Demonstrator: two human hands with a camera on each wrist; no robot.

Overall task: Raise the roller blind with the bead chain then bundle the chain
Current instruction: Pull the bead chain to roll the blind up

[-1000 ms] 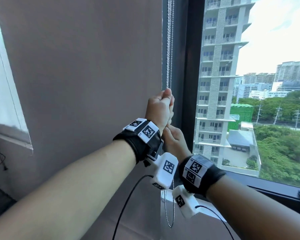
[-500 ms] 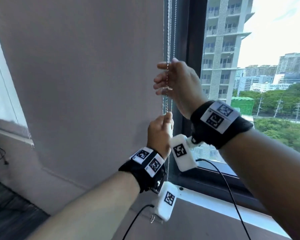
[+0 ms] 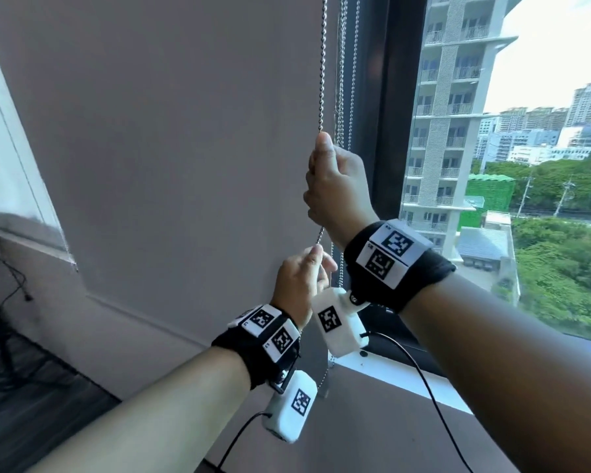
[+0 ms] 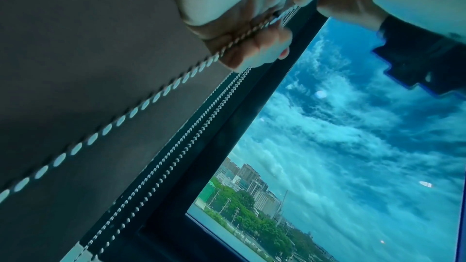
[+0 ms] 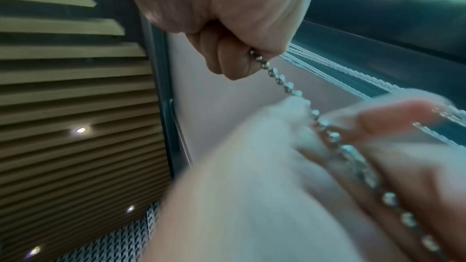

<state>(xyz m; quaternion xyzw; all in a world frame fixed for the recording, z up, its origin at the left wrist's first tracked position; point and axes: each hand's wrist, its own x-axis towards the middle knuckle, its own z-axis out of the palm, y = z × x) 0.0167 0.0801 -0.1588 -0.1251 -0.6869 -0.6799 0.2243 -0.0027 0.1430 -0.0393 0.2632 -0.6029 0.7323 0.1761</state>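
Note:
A metal bead chain (image 3: 322,80) hangs taut along the right edge of the grey roller blind (image 3: 168,148). My right hand (image 3: 335,189) grips this strand in a fist, thumb on top; the right wrist view shows that fist (image 5: 227,27) closed on the chain (image 5: 279,81). Just below, my left hand (image 3: 299,278) holds the same strand, its fingers (image 4: 257,47) curled round the chain (image 4: 156,97). In the right wrist view the left hand (image 5: 302,166) is blurred. The chain's lower end is hidden behind my wrists.
Further chain strands (image 3: 354,80) hang beside the black window frame (image 3: 389,131). Beyond the glass stands a tower block (image 3: 458,131). A white sill (image 3: 406,377) runs below the window. Cables (image 3: 423,387) trail from the wrist cameras. Dark floor (image 3: 31,404) lies lower left.
One second ago my left hand was the upper one. Since then my right hand rose above it with fingers spread, then closed on the chain and came down; my left hand stays below.

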